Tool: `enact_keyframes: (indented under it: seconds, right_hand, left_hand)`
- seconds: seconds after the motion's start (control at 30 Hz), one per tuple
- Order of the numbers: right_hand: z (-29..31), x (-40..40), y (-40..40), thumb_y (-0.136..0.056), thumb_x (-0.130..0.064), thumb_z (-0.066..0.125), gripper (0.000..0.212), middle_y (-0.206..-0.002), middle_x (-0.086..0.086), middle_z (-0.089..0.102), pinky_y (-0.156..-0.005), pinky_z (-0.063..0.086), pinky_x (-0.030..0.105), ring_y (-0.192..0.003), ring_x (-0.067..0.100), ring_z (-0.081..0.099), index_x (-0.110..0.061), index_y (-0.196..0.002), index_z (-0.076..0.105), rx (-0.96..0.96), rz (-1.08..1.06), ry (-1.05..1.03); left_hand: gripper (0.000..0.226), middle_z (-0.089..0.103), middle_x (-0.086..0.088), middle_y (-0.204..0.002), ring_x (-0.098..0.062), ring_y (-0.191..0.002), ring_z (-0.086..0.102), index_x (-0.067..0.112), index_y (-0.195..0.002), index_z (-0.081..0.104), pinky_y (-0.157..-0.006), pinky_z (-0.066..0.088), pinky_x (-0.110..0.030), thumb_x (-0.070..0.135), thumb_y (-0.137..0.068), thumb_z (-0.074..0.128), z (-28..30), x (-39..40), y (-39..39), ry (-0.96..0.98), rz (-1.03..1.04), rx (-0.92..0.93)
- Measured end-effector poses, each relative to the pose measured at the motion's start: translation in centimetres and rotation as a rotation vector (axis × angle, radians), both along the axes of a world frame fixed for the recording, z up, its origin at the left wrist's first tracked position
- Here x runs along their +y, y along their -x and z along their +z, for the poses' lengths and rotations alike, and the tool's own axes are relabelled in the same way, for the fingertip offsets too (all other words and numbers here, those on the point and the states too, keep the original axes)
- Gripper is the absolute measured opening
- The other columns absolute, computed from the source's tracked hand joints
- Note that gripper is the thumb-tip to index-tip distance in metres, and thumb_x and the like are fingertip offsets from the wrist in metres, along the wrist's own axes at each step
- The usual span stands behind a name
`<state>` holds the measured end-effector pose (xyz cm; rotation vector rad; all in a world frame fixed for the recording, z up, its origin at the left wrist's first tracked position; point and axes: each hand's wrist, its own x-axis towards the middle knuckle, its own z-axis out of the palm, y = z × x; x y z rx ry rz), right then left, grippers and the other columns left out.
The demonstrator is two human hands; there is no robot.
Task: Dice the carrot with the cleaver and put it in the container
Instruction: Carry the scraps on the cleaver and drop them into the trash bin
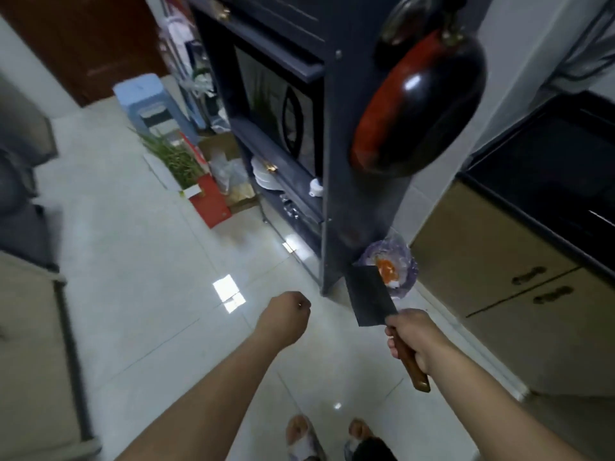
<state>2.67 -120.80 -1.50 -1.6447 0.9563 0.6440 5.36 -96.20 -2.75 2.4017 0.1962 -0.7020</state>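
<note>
A glossy pale tiled floor (139, 261) fills the view, catching bright square reflections near the centre. At twelve o'clock stands a tall dark-blue shelf unit (336, 161), flat-panelled, with white plates on a lower shelf. A round black pan (432, 108) with a red edge hangs at one o'clock on the unit's side. Beige cabinet doors (499, 277) under a black counter run along three o'clock. A light-blue plastic stool (146, 98) sits at eleven o'clock. At the unit's foot lies a crinkled clear plastic bag (396, 264) holding something orange, partly hidden behind the cleaver (371, 299), whose dull rectangular blade points up. The right hand (416, 337) grips its brown wooden handle. The left hand (288, 314) is curled into a fist, holding nothing visible.
</note>
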Motion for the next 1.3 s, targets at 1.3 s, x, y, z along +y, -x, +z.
enact_keyframes:
  seconds: [1.3]
  right_hand:
    - [12.9,96.7,-2.7,-0.082,0.008,0.061,0.023,-0.07,0.018,0.056,-0.053,0.047,0.034,-0.056,0.028,0.055,0.002,-0.104,0.059,-0.475,1.666,-0.362]
  left_hand:
    - [0.021,0.073,0.001,-0.098,-0.019,-0.088,0.072,0.021,-0.1,0.071,-0.064,0.051,-0.029,0.017,-0.102,0.051,15.0,76.1,27.5,0.02,1.646,-0.408]
